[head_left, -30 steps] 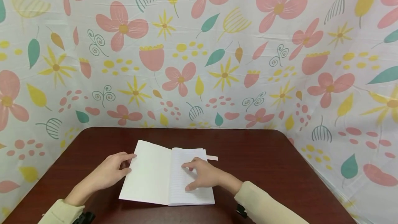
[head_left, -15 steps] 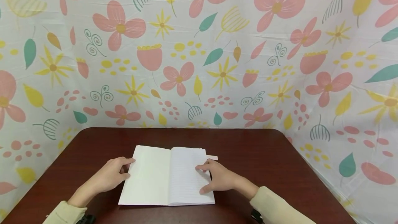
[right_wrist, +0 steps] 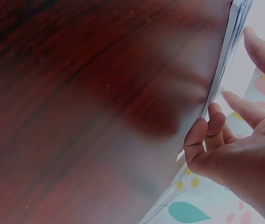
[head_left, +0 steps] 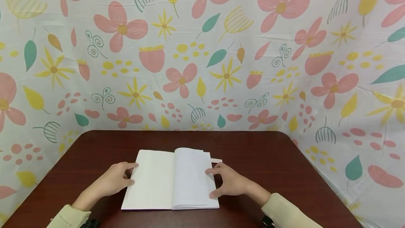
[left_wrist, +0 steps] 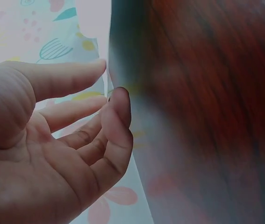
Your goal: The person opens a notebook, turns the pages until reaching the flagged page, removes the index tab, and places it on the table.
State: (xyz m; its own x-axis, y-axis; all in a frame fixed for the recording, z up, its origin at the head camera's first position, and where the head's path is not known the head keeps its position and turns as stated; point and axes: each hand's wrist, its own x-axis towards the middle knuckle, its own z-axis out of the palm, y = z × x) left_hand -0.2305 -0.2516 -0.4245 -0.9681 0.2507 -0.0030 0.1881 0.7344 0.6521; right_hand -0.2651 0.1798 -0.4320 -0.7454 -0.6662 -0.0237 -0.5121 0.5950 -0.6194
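Note:
An opened notebook (head_left: 192,178) lies on the dark table, its blank inner cover (head_left: 152,180) to the left and a ruled page to the right. My left hand (head_left: 110,180) holds the cover's left edge. In the left wrist view, the thumb and index fingertips (left_wrist: 99,66) meet that edge and the other fingers curl beside it. My right hand (head_left: 232,180) rests at the right page's outer edge, thumb and index extended onto the paper. The right wrist view shows its other fingers (right_wrist: 196,133) loosely bent beside the page stack. The page bulges slightly near the spine.
A pale tab (head_left: 216,160) sticks out from the notebook's right side. The reddish-brown table (head_left: 253,150) has rounded far corners. Behind and beside it hangs a white cloth (head_left: 202,115) printed with flowers and leaves.
My right hand has moved right, from the middle of the ruled page to its outer edge. The raised left cover has come down flatter, with my left hand still at its edge.

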